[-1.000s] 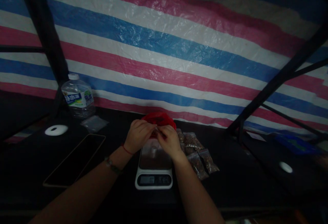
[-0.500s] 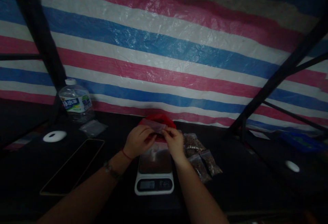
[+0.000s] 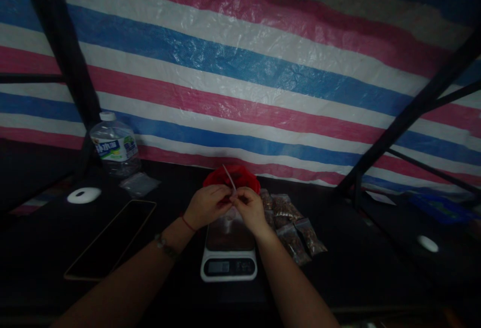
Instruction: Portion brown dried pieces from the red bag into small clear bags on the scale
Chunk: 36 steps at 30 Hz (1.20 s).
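Note:
A small clear plastic bag (image 3: pixel 229 177) is pinched between my two hands and shows almost edge-on, standing up above the fingertips. My left hand (image 3: pixel 210 204) grips it from the left and my right hand (image 3: pixel 250 209) from the right, thumbs and fingers nearly meeting. Below them sits a white kitchen scale (image 3: pixel 230 278) with a lit display, its metal plate partly covered by the hands. Something pale and see-through on the plate is too dim to name. Just behind the fingers lies an open red plastic bag (image 3: pixel 250 174), its contents dark.
Several filled zip bags (image 3: pixel 289 208) lie right of the scale. On the left are a phone (image 3: pixel 112 240), flat clear bags (image 3: pixel 140 185), a large plastic bottle (image 3: pixel 116 145) and a white oval object (image 3: pixel 84 195). A blue tray (image 3: pixel 443 209) stands far right.
The clear bag has turned from lying broadside to nearly edge-on. My hands have drawn closer together. The whole view has shifted slightly.

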Each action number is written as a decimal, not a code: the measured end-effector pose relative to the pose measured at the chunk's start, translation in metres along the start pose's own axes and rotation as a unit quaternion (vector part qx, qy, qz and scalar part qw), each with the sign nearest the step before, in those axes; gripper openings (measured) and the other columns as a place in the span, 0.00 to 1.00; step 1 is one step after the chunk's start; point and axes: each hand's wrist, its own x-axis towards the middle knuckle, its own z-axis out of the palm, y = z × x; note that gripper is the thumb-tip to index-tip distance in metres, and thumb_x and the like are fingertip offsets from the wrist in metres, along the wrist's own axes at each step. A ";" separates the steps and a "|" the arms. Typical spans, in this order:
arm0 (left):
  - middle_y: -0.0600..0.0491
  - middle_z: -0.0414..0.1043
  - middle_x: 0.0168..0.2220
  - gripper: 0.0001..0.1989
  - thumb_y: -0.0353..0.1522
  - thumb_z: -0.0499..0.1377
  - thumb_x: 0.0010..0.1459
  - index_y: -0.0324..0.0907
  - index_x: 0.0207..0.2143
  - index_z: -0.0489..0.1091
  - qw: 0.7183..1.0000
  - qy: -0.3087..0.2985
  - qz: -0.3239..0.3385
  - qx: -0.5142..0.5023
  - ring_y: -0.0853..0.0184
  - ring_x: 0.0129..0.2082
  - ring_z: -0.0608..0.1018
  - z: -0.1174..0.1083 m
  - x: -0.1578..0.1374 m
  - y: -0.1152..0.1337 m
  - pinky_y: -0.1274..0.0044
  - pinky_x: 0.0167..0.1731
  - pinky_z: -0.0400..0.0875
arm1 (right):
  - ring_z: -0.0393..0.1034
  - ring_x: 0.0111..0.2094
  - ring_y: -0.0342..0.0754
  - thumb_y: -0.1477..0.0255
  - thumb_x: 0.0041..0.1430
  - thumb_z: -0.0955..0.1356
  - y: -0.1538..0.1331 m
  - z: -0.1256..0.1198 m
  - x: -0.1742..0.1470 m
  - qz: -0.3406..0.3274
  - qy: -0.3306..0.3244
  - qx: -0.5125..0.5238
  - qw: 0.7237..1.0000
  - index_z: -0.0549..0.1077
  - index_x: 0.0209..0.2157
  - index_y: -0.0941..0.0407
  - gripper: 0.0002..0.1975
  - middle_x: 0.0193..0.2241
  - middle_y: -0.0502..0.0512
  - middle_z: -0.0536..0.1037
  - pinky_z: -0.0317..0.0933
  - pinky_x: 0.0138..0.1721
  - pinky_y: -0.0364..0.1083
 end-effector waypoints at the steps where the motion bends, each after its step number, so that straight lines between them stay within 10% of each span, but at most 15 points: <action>1: 0.50 0.76 0.34 0.06 0.33 0.58 0.56 0.40 0.35 0.70 1.000 0.000 0.003 -0.001 0.66 0.34 0.77 0.000 0.000 0.000 0.75 0.35 0.72 | 0.68 0.30 0.45 0.73 0.50 0.69 -0.001 0.000 0.000 -0.003 -0.002 -0.003 1.000 0.73 0.23 0.55 0.04 0.25 0.51 0.73 0.62 0.34 0.43; 36: 0.55 0.68 0.21 0.12 0.35 0.53 0.59 0.38 0.28 0.71 0.977 -0.007 -0.082 -0.197 0.73 0.20 0.69 -0.003 -0.007 0.004 0.82 0.22 0.62 | 0.68 0.29 0.44 0.74 0.52 0.70 -0.006 -0.005 -0.002 -0.049 -0.076 -0.053 0.995 0.73 0.23 0.55 0.05 0.24 0.50 0.73 0.61 0.29 0.41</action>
